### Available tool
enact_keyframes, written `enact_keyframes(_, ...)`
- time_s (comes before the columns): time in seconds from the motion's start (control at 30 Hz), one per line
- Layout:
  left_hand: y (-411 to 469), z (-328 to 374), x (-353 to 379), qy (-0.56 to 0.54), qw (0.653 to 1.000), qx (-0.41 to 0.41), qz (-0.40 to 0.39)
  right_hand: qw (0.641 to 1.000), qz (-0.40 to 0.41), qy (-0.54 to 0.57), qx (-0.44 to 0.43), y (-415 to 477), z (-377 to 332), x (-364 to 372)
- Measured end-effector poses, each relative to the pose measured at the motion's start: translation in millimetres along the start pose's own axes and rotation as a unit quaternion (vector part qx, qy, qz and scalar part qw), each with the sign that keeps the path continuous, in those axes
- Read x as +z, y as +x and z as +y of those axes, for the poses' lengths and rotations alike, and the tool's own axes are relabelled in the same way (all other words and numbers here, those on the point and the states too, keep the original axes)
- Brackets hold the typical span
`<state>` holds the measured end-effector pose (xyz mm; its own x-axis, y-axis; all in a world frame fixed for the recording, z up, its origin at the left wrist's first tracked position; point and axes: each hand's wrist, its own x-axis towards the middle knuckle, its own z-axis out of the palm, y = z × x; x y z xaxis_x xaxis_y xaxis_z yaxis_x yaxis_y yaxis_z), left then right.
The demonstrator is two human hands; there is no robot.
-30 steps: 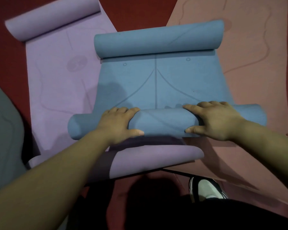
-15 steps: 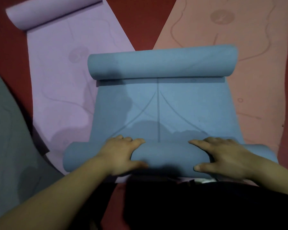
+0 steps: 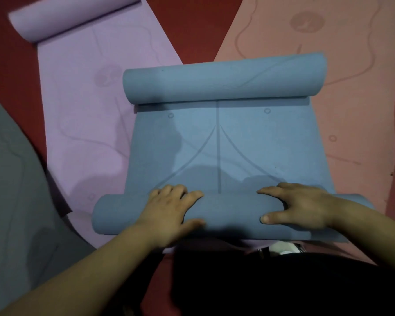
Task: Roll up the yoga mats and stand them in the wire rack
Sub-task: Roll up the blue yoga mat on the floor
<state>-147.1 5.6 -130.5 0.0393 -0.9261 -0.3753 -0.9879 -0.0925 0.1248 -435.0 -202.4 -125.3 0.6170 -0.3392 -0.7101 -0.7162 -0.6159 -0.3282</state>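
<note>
a: blue mat (image 3: 219,144) in the head view, lying on the red floor (image 3: 192,23) over a purple mat (image 3: 84,99) and a pink mat (image 3: 351,110). both its ends are rolled and the middle lies flat.
b: and the hands?
a: both on the near roll (image 3: 228,215). left hand (image 3: 169,210) left of centre, right hand (image 3: 303,206) right of centre, well apart.
b: the grip?
a: each grip wraps that roll, fingers curved over the top, thumb on the near side.
b: anything else?
a: the far roll (image 3: 224,80) lies untouched. a grey mat (image 3: 14,179) sits at the left edge, and a white shoe (image 3: 281,248) just shows below the near roll.
</note>
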Motion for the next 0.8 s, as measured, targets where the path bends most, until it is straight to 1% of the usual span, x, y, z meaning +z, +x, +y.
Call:
enact_keyframes(0.07, 2.8, -1.4, 1.3, 0.006, 1.0, -0.005, -0.025, 1.0, -0.005, 0.001, 0.001, 1.9, -1.6, -2.4)
enact_keyframes(0.17, 12.4, -5.7, 0.9, -0.014, 0.999, -0.016, -0.049, 1.0, -0.003, 0.005, 0.01, 3.3, -5.1, -6.9)
enact_keyframes(0.23, 18.6, -7.9, 0.9, -0.027, 0.997, -0.021, -0.063, 1.0, 0.024, -0.009, 0.006, 2.5, -7.2, -6.5)
enact_keyframes(0.37, 31.3, -15.0, 0.5, -0.067, 0.992, -0.032, -0.099, 0.988, 0.121, -0.089, -0.028, -0.7, -13.3, 6.7)
enact_keyframes(0.43, 35.3, -18.0, -0.3, -0.084, 0.989, -0.03, -0.115, 0.983, 0.138, -0.118, -0.029, -0.7, -15.3, 13.5)
enact_keyframes(0.5, 38.0, -18.8, -1.9, -0.082, 0.988, -0.032, -0.126, 0.985, 0.132, -0.112, -0.026, 2.2, -13.7, 14.0)
enact_keyframes(0.57, 37.0, -16.3, -2.7, -0.056, 0.991, -0.041, -0.112, 0.989, 0.108, -0.096, -0.022, 8.2, -10.7, 8.7)
enact_keyframes(0.63, 30.0, -9.4, 1.3, -0.029, 0.996, -0.05, -0.065, 0.995, 0.076, -0.068, -0.019, 14.9, -6.7, 0.9)
enact_keyframes(0.73, 15.9, 0.4, 16.5, 0.001, 0.999, -0.032, 0.014, 0.998, 0.036, -0.036, -0.028, 20.5, -2.8, -4.7)
enact_keyframes(0.77, 14.3, 1.6, 18.8, 0.004, 0.999, -0.033, 0.024, 0.998, 0.032, -0.035, -0.03, 22.0, -2.0, -4.6)
enact_keyframes(0.8, 15.5, 1.5, 17.9, 0.002, 0.999, -0.042, 0.015, 0.998, 0.036, -0.038, -0.029, 22.5, -1.8, -4.4)
